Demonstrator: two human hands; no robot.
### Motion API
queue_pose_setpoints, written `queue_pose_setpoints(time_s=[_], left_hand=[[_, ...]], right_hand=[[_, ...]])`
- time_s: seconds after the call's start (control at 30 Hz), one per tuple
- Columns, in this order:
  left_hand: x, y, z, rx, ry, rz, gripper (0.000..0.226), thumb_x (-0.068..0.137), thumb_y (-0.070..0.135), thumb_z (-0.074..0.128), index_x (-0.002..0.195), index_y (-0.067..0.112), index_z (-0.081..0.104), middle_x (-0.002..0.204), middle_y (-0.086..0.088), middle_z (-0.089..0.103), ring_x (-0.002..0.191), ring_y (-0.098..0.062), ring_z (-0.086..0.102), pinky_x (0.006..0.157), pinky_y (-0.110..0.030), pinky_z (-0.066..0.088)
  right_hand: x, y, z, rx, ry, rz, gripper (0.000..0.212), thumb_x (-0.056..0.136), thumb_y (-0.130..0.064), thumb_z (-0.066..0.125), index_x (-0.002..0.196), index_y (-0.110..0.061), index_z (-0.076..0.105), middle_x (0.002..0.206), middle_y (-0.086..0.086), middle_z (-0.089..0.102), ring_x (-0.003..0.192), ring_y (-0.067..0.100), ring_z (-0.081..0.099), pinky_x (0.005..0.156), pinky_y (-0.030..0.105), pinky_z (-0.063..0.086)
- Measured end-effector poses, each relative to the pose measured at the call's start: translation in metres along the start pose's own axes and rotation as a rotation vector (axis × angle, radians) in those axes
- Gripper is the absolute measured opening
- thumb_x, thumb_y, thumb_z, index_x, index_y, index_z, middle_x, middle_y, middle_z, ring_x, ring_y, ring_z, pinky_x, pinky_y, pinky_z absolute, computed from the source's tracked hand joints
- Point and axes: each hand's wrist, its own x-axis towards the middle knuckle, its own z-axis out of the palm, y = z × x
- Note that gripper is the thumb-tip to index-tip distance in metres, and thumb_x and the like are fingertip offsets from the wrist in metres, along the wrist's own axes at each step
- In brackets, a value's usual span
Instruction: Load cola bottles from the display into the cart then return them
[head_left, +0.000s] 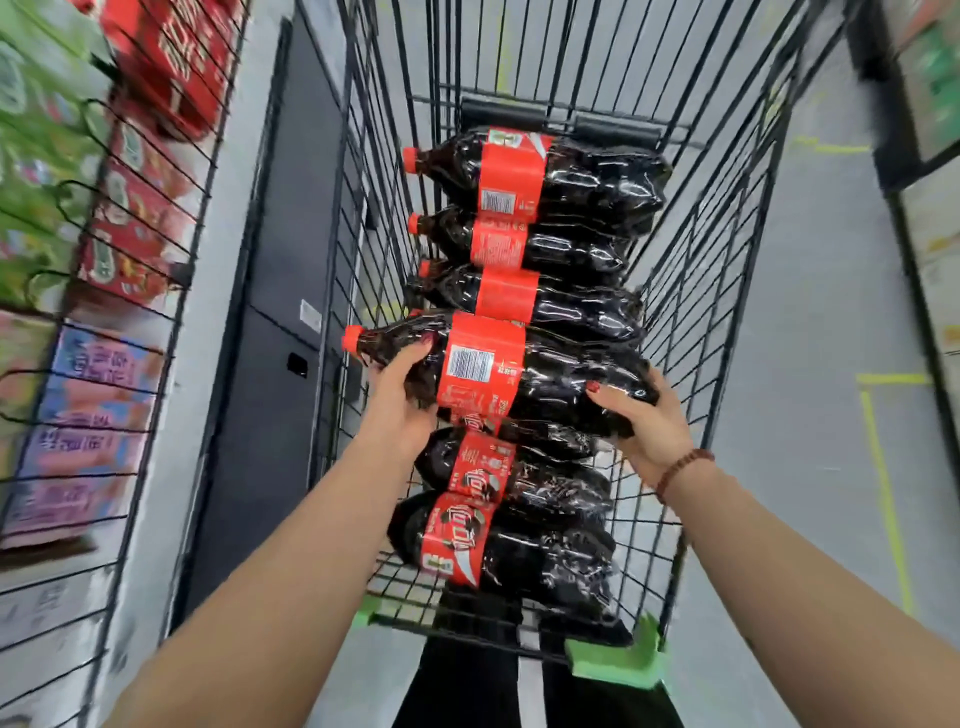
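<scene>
Both hands on one cola bottle (483, 364), lying sideways over the cart (727, 218), cap pointing left. Left hand (397, 384) curls round the shoulder just under the neck, fingers over the top. Right hand (644, 421) cups the base end, thumb on top, fingers wrapped under. Bracelet (680, 467) on the right wrist.

The bottle sits mid-cart above a row of others, all lying flat w/ caps left. Far bottles (514, 182), 3 of them, lie beyond it toward the cart's front end. Near bottles (457, 540) lie below and closer to the person, at least 2, plus one partly hidden under the bottle being gripped. Can't tell if that bottle touches those under it.

Cart walls are black wire and rise close on both sides of the bottle. Green bumper (618, 660) on the near right corner.

Left of the cart: dark panel (270, 312), then a wire rack (171, 291) w/ red boxes (140, 208), pink boxes (88, 415) and green packs (31, 130), all blurred. Right: grey floor (805, 338) w/ yellow tape (883, 467); a shelf (935, 104) at the edge is too blurred to read.
</scene>
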Motion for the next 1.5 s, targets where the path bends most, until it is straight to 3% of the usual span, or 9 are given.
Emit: queue_pose_setpoints(time_s=[0.17,0.37,0.6,0.7,0.8,0.97,1.13,1.43,1.5], left_hand=[[-0.049,0.008,0.007,-0.039,-0.069,0.166,0.083,0.068,0.017,0.077,0.144,0.012,0.043,0.123,-0.010,0.064,0.089,-0.019,0.069,0.062,-0.027,0.056],[-0.121,0.003,0.004,-0.088,-0.073,0.371,0.099,0.056,0.026,0.084,0.144,0.014,0.041,0.125,-0.010,0.065,0.091,-0.018,0.069,0.064,-0.030,0.056],[-0.232,-0.009,-0.007,-0.134,0.017,0.672,0.092,0.057,0.028,0.080,0.139,0.009,0.043,0.105,-0.005,0.065,0.078,-0.015,0.068,0.057,-0.028,0.054],[-0.285,-0.018,-0.025,-0.226,0.098,0.780,0.062,0.070,0.021,0.074,0.126,0.014,0.048,0.095,-0.003,0.067,0.074,-0.013,0.069,0.056,-0.026,0.054],[-0.340,-0.028,-0.050,-0.263,0.200,0.883,0.077,0.066,0.025,0.078,0.136,0.010,0.048,0.107,-0.003,0.067,0.087,-0.013,0.066,0.064,-0.027,0.054],[-0.424,-0.059,-0.107,-0.348,0.351,1.032,0.091,0.062,0.028,0.078,0.143,0.010,0.042,0.120,-0.008,0.063,0.097,-0.018,0.063,0.072,-0.030,0.055],[-0.505,-0.116,-0.170,-0.496,0.496,1.172,0.066,0.079,0.016,0.067,0.140,0.003,0.044,0.111,-0.010,0.065,0.082,-0.013,0.068,0.061,-0.025,0.053],[-0.668,-0.253,-0.302,-0.703,0.850,1.298,0.068,0.063,0.022,0.077,0.127,0.015,0.051,0.108,-0.007,0.065,0.091,-0.018,0.062,0.059,-0.026,0.052],[-0.702,-0.287,-0.329,-0.735,0.907,1.306,0.077,0.059,0.024,0.081,0.129,0.014,0.051,0.113,-0.010,0.068,0.098,-0.020,0.064,0.070,-0.031,0.054]], right_hand=[[-0.028,-0.027,-0.004,-0.012,-0.113,-0.069,0.075,0.062,-0.002,0.081,0.125,-0.024,0.047,0.111,0.006,0.069,0.104,0.022,0.067,0.096,0.045,0.050],[-0.060,-0.054,-0.007,-0.083,-0.291,-0.146,0.135,0.029,-0.024,0.098,0.145,-0.022,0.031,0.125,0.009,0.064,0.114,0.027,0.062,0.105,0.058,0.039],[-0.112,-0.074,0.003,-0.144,-0.580,-0.201,0.080,0.070,0.004,0.077,0.139,-0.014,0.040,0.106,0.008,0.072,0.095,0.025,0.070,0.085,0.047,0.056],[-0.140,-0.070,0.021,-0.192,-0.703,-0.223,0.065,0.072,0.009,0.071,0.130,-0.010,0.048,0.103,0.008,0.071,0.092,0.026,0.070,0.077,0.043,0.059],[-0.174,-0.056,0.042,-0.227,-0.843,-0.216,0.069,0.067,0.007,0.075,0.129,-0.007,0.049,0.118,0.018,0.066,0.105,0.036,0.065,0.085,0.051,0.055],[-0.235,-0.015,0.078,-0.309,-1.029,-0.138,0.056,0.070,0.005,0.074,0.117,-0.018,0.054,0.115,0.012,0.066,0.101,0.030,0.067,0.084,0.050,0.055],[-0.310,0.053,0.102,-0.418,-1.242,-0.058,0.062,0.070,0.004,0.074,0.127,-0.010,0.052,0.112,0.012,0.067,0.100,0.029,0.066,0.078,0.043,0.057],[-0.472,0.224,0.093,-0.619,-1.533,0.159,0.078,0.053,-0.011,0.087,0.124,-0.019,0.057,0.115,0.012,0.069,0.105,0.031,0.066,0.086,0.052,0.053],[-0.508,0.265,0.084,-0.650,-1.562,0.183,0.070,0.059,-0.006,0.083,0.123,-0.019,0.058,0.112,0.011,0.070,0.101,0.027,0.068,0.086,0.050,0.052]])
